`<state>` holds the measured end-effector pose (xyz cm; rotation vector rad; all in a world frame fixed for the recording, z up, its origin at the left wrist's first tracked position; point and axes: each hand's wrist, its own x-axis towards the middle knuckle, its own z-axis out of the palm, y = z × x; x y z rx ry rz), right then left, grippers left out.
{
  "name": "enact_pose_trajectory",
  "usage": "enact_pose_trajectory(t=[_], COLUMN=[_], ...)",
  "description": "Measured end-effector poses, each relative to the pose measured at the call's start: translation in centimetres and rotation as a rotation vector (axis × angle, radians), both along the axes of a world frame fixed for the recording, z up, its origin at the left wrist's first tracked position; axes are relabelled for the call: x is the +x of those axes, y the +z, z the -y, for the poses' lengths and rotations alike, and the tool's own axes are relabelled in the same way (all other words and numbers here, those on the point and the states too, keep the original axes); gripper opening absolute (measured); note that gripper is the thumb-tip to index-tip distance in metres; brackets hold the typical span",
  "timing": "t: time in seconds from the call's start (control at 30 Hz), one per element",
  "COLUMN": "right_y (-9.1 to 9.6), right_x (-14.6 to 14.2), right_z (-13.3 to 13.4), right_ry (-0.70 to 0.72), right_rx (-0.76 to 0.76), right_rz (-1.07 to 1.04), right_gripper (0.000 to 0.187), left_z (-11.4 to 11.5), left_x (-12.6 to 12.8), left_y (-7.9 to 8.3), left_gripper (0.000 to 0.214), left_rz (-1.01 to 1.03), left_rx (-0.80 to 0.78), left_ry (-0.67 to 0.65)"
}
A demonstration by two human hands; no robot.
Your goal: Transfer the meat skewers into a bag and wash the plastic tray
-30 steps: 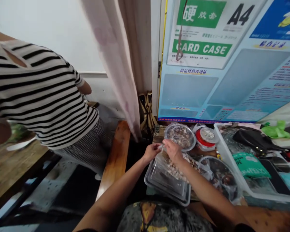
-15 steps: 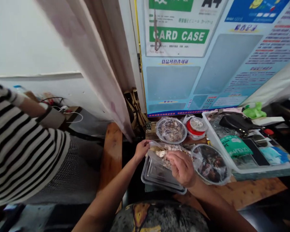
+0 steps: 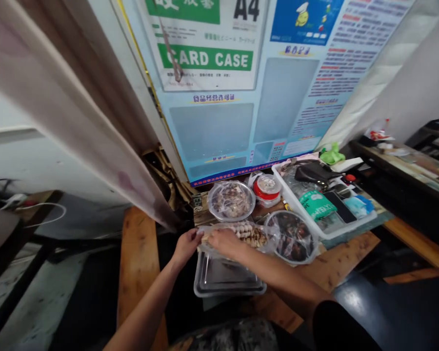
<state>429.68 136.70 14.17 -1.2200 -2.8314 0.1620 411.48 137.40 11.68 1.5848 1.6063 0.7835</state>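
nearest lies the clear plastic tray (image 3: pixel 227 278) on the desk (image 3: pixel 344 263). along the tray's far edge rests the bag of skewers (image 3: pixel 250 234). the left hand (image 3: pixel 186 246) has its fingers pinched on the bag's mouth. the right hand (image 3: pixel 225 242) covers the stick ends, so i cannot tell its grip. this looks like opening the bag, and the next move calls for holding that mouth steady. behind the tray stands a covered bowl (image 3: pixel 231 201).

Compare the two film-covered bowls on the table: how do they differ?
The far bowl holds paler, grey-brown pieces; the near bowl holds darker ones. The far bowl stands by the poster; the near bowl sits closer to the person, beside the bag. Both are round and film-covered.
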Motion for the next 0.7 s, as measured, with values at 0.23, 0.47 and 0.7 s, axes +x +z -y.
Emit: enact_pose_trajectory(t=[0.23,0.47,0.7], right_y=[-1.0,-3.9,-7.7], right_x=[1.4,13.5,17.1], right_z=[1.1,7.1,7.3], right_ry=[-0.203,-1.068,-1.226], right_rx=[0.040,0.088,-0.215], right_rz=[-0.113,-0.240,-0.928], right_gripper=[0.022,0.046,0.022], left_z=[-0.5,-0.3,-1.3], left_x=[0.6,1.0,1.3], left_y=[0.9,1.4,0.9], left_gripper=[0.063,0.079,0.073], left_rz=[0.118,0.146,0.090], left_rx=[-0.017,-0.056,0.028], left_ry=[0.026,0.066,0.036])
